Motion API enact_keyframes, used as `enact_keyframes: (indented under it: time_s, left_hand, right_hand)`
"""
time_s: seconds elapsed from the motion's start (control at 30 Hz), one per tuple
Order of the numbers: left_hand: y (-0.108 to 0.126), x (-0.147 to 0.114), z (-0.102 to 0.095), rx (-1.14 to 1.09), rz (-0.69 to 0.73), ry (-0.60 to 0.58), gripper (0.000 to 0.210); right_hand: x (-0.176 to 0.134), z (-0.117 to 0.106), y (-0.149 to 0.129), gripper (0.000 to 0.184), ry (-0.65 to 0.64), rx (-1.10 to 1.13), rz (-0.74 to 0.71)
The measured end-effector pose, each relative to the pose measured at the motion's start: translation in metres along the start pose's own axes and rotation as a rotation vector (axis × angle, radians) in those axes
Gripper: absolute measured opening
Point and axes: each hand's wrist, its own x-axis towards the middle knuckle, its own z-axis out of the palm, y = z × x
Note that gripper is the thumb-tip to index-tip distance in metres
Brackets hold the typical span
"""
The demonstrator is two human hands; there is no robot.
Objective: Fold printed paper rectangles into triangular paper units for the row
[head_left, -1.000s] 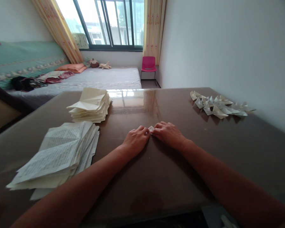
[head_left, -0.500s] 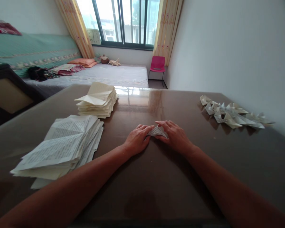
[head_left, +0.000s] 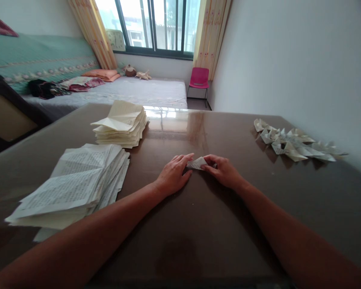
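A small piece of folded paper point(head_left: 196, 163) with print on it is between my hands, just above the brown tabletop point(head_left: 180, 224). My right hand point(head_left: 221, 168) pinches its right end between thumb and fingers. At the paper's left end is my left hand point(head_left: 175, 173), its thumb and fingers apart and the fingertips close to the paper's tip. Whether those fingertips touch the paper I cannot tell.
Left of my arm lies a stack of printed sheets point(head_left: 75, 176), with a stack of cream paper point(head_left: 120, 124) behind it. Several folded paper shapes point(head_left: 291, 144) sit at the right by the wall. Beyond the table are a bed point(head_left: 150, 90) and a pink chair point(head_left: 199, 78).
My left thumb and fingers have come off the paper or loosened. My right hand has shifted its hold to the paper's right end, and the paper has turned. The view has shifted slightly.
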Motion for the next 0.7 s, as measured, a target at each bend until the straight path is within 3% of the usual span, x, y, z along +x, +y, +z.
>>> enact_keyframes:
  time_s: [0.17,0.33,0.47,0.57,0.7]
  left_hand:
    - [0.002,0.004,0.003,-0.365,-0.130,0.108,0.063]
    - [0.011,0.007,0.003,-0.699,-0.194,0.018,0.045]
    - [0.012,0.009,0.003,-0.825,-0.218,0.031,0.043]
    - [0.008,0.009,0.005,-0.756,-0.224,0.056,0.043]
    - [0.004,0.008,0.007,-0.669,-0.213,0.082,0.042]
  right_hand:
    - [0.000,0.003,-0.005,0.029,0.036,0.455,0.103]
    - [-0.002,0.008,-0.014,0.044,-0.011,0.727,0.183]
    - [-0.003,0.010,-0.015,0.040,0.019,0.655,0.114]
    - [-0.002,0.012,-0.013,0.033,0.040,0.457,0.042]
    - [-0.002,0.014,-0.013,0.038,0.047,0.290,-0.006]
